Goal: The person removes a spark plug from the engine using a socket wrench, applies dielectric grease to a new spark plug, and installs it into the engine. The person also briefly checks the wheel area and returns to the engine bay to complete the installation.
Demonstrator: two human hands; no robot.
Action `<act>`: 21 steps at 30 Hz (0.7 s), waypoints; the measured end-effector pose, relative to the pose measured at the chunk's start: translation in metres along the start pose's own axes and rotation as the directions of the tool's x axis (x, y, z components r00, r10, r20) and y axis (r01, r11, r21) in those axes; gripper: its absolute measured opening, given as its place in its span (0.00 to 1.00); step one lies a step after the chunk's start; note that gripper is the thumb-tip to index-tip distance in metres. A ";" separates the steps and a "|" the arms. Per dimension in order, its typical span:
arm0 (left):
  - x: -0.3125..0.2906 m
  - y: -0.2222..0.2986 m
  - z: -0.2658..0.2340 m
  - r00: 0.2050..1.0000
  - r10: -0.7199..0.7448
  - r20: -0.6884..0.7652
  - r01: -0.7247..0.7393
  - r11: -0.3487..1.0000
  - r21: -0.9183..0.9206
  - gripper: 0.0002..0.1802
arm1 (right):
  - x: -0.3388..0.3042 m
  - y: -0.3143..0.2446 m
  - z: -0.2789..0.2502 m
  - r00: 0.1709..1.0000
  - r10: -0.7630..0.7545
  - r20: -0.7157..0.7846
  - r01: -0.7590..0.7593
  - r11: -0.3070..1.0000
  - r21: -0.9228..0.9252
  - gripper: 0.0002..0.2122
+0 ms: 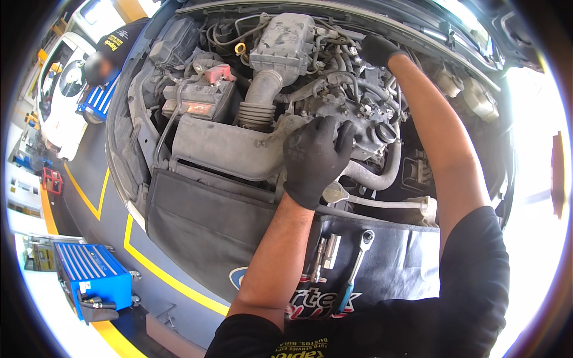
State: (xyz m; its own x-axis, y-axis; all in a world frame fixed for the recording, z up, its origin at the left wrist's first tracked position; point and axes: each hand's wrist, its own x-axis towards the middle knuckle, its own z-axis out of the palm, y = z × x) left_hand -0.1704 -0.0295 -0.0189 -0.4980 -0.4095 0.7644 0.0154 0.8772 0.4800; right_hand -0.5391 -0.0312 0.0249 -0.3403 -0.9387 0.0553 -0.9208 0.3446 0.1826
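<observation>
Gloved left hand (318, 154) at engine (328, 104) front, right hand (381, 51) deep at rear; can't tell grips. Ratchet (359, 262), deep socket (331, 250) parked on black fender cover (197, 209). Intake duct (218, 146), air-filter box (282, 45) still fitted; remaining work unclear.

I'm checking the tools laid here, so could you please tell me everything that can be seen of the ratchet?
The ratchet has a rounded, silvery metal-looking head, a slim shaft and a blue grip. It lies slanted on the black cover, head toward the engine, right of two metal pieces and apart from them. Neither the left hand nor the right hand touches it.
</observation>
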 end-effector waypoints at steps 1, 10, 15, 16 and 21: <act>0.000 0.000 0.000 1.000 0.000 -0.003 0.000 1.000 0.007 0.13 | -0.001 -0.001 0.000 0.995 -0.103 0.015 0.104 0.988 -0.116 0.14; 0.000 0.000 0.000 1.000 0.007 -0.010 -0.007 1.000 0.020 0.13 | 0.003 -0.005 -0.007 0.997 -0.054 0.053 0.063 0.981 -0.183 0.12; 0.000 0.001 -0.001 1.000 -0.012 0.017 0.011 0.999 0.034 0.13 | -0.001 -0.010 -0.011 0.946 0.269 0.182 -0.297 0.944 0.144 0.10; 0.000 0.002 -0.001 1.000 -0.004 0.013 0.003 0.999 0.034 0.13 | -0.003 -0.010 -0.011 0.937 0.295 0.186 -0.328 0.926 0.184 0.10; 0.001 0.005 -0.004 0.995 -0.072 0.073 0.072 0.997 0.011 0.12 | -0.005 -0.006 -0.008 0.997 -0.013 -0.077 0.024 0.990 0.137 0.14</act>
State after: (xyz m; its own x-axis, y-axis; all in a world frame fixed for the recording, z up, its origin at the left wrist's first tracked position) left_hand -0.1676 -0.0265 -0.0138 -0.5596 -0.4527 0.6943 -0.0300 0.8482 0.5288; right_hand -0.5305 -0.0282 0.0311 -0.3124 -0.9412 0.1284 -0.9460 0.3206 0.0477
